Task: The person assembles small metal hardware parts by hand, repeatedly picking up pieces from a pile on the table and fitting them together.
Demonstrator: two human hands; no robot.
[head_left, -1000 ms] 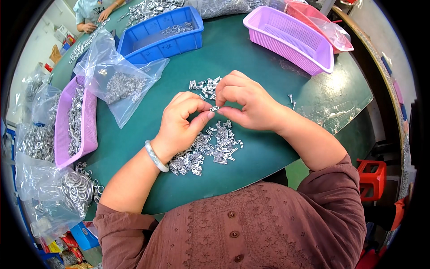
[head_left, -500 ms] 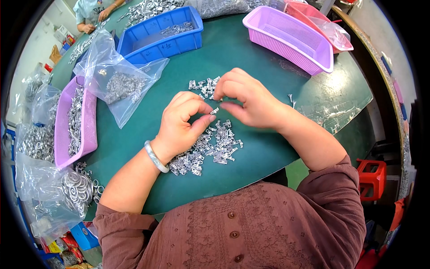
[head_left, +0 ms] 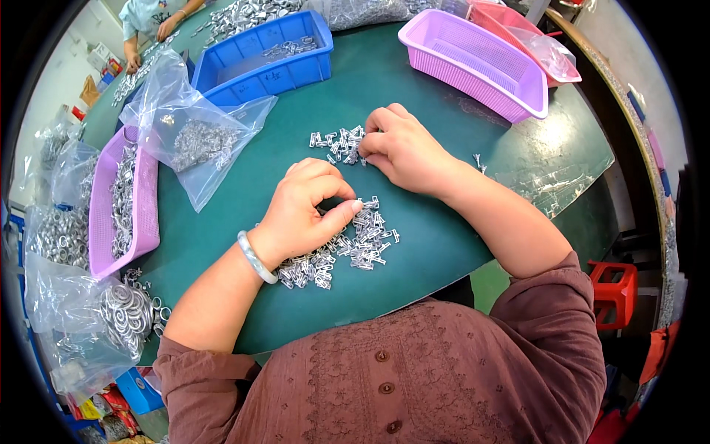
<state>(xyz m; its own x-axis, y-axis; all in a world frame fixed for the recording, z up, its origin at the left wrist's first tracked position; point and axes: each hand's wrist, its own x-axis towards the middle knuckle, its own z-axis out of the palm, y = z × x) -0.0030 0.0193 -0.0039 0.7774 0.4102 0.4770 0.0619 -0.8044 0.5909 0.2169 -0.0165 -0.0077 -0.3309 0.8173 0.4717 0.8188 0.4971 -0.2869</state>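
Thumb and forefinger of my left hand [head_left: 299,213] are pinched together at the upper edge of a near pile of small silver metal pieces [head_left: 366,244]. These look like little rectangular frames; whether one is between the fingertips is too small to make out. A pale bangle [head_left: 256,258] circles my left wrist. My right hand [head_left: 403,148] has its fingers closed and pointing down at the right side of a smaller far pile of similar pieces [head_left: 336,143]. The back of the hand hides what its fingertips hold, if anything.
Beyond the hands on the green table [head_left: 436,229] stand a blue bin [head_left: 270,78] and a purple basket [head_left: 473,81]. At left are a clear bag of parts [head_left: 203,144] and another purple basket [head_left: 144,222]. A co-worker's hands [head_left: 166,28] are at the far left.
My hands have moved apart. The left has come down toward the near pile from where it pinched a small metal piece; the right has drawn slightly toward the far pile, its fingers closing.
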